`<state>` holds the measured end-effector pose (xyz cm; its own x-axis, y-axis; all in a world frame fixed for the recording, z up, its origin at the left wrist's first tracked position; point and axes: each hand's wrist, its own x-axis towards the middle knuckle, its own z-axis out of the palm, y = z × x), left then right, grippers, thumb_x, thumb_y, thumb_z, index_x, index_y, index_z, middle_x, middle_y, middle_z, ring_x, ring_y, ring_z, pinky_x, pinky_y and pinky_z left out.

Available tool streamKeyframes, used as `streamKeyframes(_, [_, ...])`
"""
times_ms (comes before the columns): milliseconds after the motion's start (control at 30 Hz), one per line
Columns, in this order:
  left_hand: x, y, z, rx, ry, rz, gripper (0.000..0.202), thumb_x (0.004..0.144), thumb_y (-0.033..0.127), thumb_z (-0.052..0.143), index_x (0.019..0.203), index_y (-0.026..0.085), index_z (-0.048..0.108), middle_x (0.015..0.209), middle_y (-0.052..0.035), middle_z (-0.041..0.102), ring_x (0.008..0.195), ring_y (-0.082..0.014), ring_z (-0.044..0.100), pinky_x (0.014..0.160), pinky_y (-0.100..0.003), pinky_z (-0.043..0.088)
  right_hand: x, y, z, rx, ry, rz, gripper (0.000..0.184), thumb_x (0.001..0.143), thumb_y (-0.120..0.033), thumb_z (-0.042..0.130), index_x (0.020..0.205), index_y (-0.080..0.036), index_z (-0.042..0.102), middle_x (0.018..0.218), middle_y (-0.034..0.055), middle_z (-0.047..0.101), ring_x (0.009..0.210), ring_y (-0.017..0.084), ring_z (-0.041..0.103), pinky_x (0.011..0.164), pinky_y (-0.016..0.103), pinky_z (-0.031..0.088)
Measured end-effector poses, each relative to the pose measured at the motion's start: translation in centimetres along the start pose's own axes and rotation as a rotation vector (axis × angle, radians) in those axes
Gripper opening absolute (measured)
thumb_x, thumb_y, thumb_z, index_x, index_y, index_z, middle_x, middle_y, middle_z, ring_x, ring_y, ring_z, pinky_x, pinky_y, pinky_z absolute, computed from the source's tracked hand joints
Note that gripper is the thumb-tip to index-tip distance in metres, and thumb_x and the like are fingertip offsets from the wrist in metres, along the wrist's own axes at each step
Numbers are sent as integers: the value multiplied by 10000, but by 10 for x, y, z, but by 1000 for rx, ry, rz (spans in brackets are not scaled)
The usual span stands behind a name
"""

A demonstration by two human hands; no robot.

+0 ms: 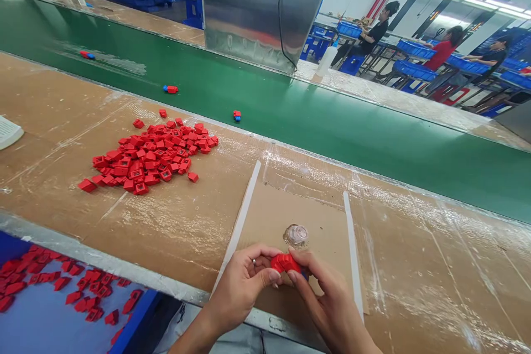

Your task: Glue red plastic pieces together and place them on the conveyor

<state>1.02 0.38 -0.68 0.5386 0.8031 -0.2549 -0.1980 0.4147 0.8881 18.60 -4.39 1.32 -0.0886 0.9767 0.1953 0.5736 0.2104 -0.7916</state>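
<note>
Working hands at the tabletop [423, 276], as I see them from my distant station through the head camera; clock positions are read from the held piece. The left hand [238, 287] and right hand [329, 290] come together on one red piece [284, 263], each clamped on an end between thumb and fingers. A trace of blue shows beside the right fingers; I cannot tell whether the piece is one part or two joined. It is held above the tabletop's near edge, over a brown panel [315, 207] flanked by two pale strips, the left strip [244, 210] at 10 o'clock and the right strip [354, 254] at 3. Just beyond the hands, near 12, stands a small clear cup [297, 234]. At 10 o'clock lies a loose heap of red blocks [153, 155]; at 9, below the tabletop, a blue bin [139, 318] holds more red parts [93, 292]. A green belt [332, 119] crosses beyond, carrying three small red-and-blue pieces [170, 89] between 10 and 11. A metal panel [253, 11] rises at 12, a white bottle [327, 61] just right of it. Seated people [376, 33] appear between 1 and 2.
</note>
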Motion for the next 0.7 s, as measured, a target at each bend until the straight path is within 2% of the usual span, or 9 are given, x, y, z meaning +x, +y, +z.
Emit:
streamKeyframes(133, [-1, -2, 1, 67, 4, 18, 212, 850, 234, 658, 1043, 161, 706, 830, -41, 686, 755, -168, 615, 721, -286, 490, -4, 2, 5, -2, -19, -9, 153, 1011, -245, 462, 1053, -229, 608, 913, 56, 669, 812, 187, 654, 697, 238, 526])
streamKeyframes(300, [-2, 0, 2, 142, 1, 47, 205, 863, 189, 628, 1047, 158, 714, 867, -42, 673, 752, -159, 601, 727, -283, 490, -5, 6, 9, -36, 6, -68, 159, 1003, -220, 477, 1113, -239, 590, 969, 66, 676, 899, 206, 664, 741, 250, 538])
streamKeyframes(500, [-1, 2, 1, 148, 6, 65, 206, 865, 256, 658, 1037, 156, 713, 825, -37, 686, 723, -150, 601, 683, -261, 491, -2, 8, 5, -19, -28, -73, 194, 1017, -245, 441, 1143, -213, 585, 977, 74, 685, 847, 197, 665, 725, 267, 527])
streamKeyframes(600, [3, 1, 1, 121, -2, 50, 239, 839, 317, 700, 1008, 149, 719, 764, -32, 689, 686, -142, 597, 654, -246, 487, 4, 8, 3, -4, -56, -27, 209, 1016, -307, 445, 1069, -197, 614, 935, 74, 698, 817, 204, 667, 714, 282, 522])
streamKeyframes(700, [7, 1, 3, 113, -27, 0, 295, 801, 380, 737, 973, 141, 723, 768, -41, 690, 676, -138, 599, 654, -246, 496, 7, 7, 2, 64, -84, 77, 264, 1010, -374, 458, 1035, -192, 647, 868, 60, 708, 754, 206, 660, 668, 290, 520])
